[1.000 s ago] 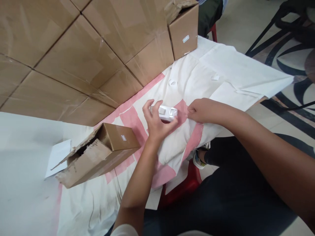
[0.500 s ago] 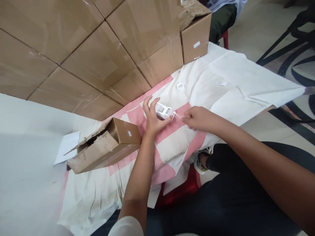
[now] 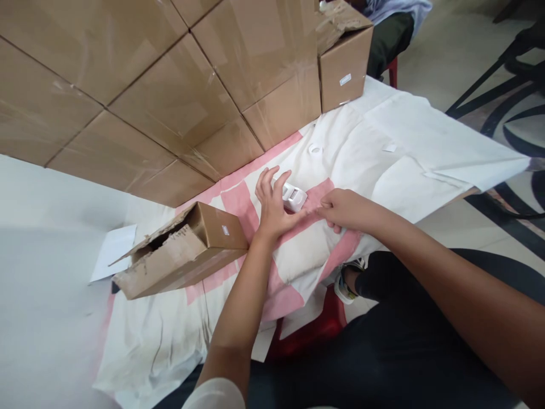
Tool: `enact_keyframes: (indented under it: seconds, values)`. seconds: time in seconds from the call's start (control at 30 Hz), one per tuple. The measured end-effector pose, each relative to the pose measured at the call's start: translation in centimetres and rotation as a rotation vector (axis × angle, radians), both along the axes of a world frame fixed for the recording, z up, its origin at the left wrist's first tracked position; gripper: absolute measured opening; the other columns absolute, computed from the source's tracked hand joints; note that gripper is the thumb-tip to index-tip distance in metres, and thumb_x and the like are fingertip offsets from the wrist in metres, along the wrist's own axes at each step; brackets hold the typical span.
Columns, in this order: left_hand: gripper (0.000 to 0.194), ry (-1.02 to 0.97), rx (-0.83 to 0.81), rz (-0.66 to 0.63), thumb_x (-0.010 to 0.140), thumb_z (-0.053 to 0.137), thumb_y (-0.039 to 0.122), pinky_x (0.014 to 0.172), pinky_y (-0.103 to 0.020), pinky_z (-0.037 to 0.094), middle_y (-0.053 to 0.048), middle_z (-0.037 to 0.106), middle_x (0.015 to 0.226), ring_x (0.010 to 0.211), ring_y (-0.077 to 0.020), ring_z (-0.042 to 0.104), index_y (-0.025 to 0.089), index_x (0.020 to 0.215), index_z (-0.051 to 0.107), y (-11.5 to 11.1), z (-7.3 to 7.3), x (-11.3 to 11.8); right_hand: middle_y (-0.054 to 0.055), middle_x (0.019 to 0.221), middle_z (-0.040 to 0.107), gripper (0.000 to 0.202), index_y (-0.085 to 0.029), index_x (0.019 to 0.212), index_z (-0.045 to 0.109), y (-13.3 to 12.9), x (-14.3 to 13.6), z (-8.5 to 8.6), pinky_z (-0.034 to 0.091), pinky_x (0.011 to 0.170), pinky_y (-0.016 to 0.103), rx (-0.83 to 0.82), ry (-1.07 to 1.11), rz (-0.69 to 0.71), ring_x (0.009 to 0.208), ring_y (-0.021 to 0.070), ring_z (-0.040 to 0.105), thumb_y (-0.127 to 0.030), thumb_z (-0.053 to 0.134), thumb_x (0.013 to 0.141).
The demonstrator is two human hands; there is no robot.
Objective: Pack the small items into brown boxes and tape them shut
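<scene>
A small white device point(image 3: 294, 196) with a dark little window lies on the pink and white cloth point(image 3: 306, 255). Around its near left side is my left hand point(image 3: 273, 207), fingers spread and curved, thumb stretched toward my right hand. Whether the left fingers touch the device is hard to tell. To the right of the device, my right hand point(image 3: 343, 209) is closed in a pinch; what it holds, if anything, is too small to make out. A white ring point(image 3: 315, 149) rests on the cloth beyond the device.
Stacked brown cartons point(image 3: 170, 102) line the far side. A torn-open carton point(image 3: 221, 227) stands left of my left arm, another open carton point(image 3: 347, 71) at the back right. A white paper point(image 3: 113, 253) lies far left. Part of a seated person point(image 3: 394, 37) shows behind.
My left hand has opened from its grip around the device, and its thumb has moved right, off the device's end. The thin clear strip seen at my right fingers is no longer distinct.
</scene>
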State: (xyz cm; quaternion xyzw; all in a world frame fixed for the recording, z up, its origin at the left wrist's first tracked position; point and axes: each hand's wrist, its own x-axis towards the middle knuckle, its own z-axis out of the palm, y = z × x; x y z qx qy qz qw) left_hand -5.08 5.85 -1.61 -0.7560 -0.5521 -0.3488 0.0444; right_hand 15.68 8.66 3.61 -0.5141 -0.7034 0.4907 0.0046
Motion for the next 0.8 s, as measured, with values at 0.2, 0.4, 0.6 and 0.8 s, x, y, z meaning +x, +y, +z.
enact_keyframes:
  seconds: [0.2,0.4,0.6,0.8]
  values:
    - [0.082,-0.332,-0.024,0.118,0.092,0.012,0.082,0.123,-0.049,0.024,-0.013,0.039,0.154,0.148,-0.0276,0.034,0.029,0.150,0.038,-0.5,-0.3,0.8,0.003,0.063,0.067,0.028,-0.021,0.063,0.040,0.1,-0.3,-0.4,0.046,0.054,0.026,0.040,-0.030,0.034,0.053,0.0158,0.067,-0.020,0.056,0.087]
    - [0.086,-0.430,-0.055,0.051,0.087,0.013,0.088,0.125,-0.049,0.021,-0.010,0.035,0.158,0.152,-0.0280,0.029,0.033,0.151,0.032,-0.1,-1.1,0.2,0.002,0.059,0.065,0.032,-0.021,0.061,0.038,0.0,-0.4,0.2,0.046,0.059,0.025,0.034,-0.049,0.047,0.054,0.0160,0.067,-0.017,0.054,0.089]
    - [0.098,-0.224,-0.151,0.089,0.074,0.070,0.076,0.124,-0.055,0.019,-0.017,0.029,0.157,0.150,-0.0363,0.025,0.028,0.148,0.030,0.5,-0.7,0.3,0.004,0.062,0.067,0.029,-0.021,0.065,0.042,-0.2,-0.9,0.6,0.042,0.056,0.026,0.070,-0.092,0.034,0.056,0.0162,0.066,-0.020,0.052,0.092]
    - [0.091,-0.235,-0.184,0.110,0.079,0.068,0.072,0.123,-0.057,0.020,-0.017,0.029,0.157,0.151,-0.0366,0.025,0.029,0.148,0.029,0.4,-0.5,0.4,0.003,0.056,0.063,0.025,-0.021,0.066,0.045,-0.1,-1.2,0.3,0.040,0.054,0.026,0.112,-0.149,0.053,0.055,0.0173,0.065,-0.018,0.053,0.089]
